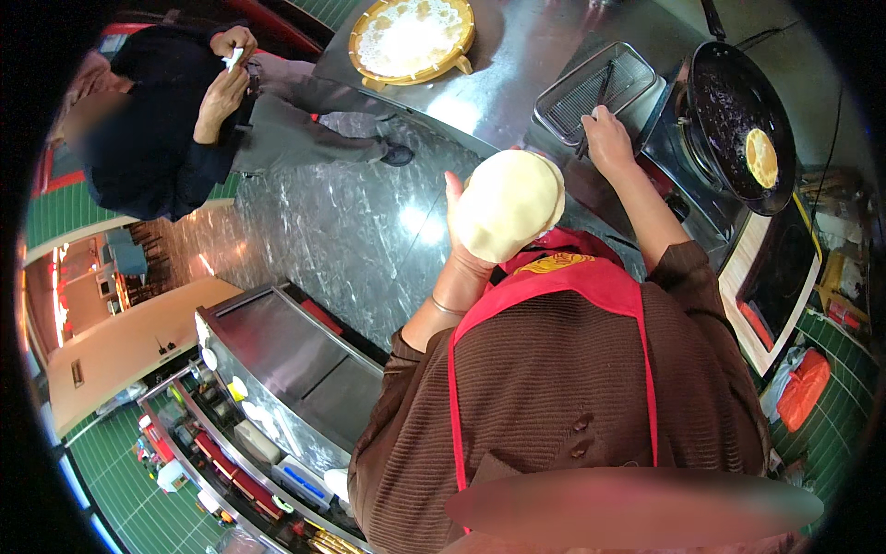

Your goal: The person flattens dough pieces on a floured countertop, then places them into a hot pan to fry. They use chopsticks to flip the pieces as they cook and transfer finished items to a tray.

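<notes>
My left hand (465,239) holds up a pale, round sheet of raw dough (511,206), with at least one more edge showing beneath it. A bracelet circles that wrist. In my right hand (610,144) is a thin dark utensil (606,84), tongs or chopsticks; I cannot tell which. Its far end lies over a rectangular wire-mesh basket (564,104) on the steel counter. To the right, a black wok (723,104) sits tilted in view on a gas stove (698,156). One golden round flatbread (762,158) lies in the wok.
A round bamboo tray (465,52) with a white lacy liner stands on the steel counter (516,59). At left, another person (149,131) holds something small and white. A steel worktop (291,339) is behind-left; a wood-framed dark panel (782,277) lies right of me.
</notes>
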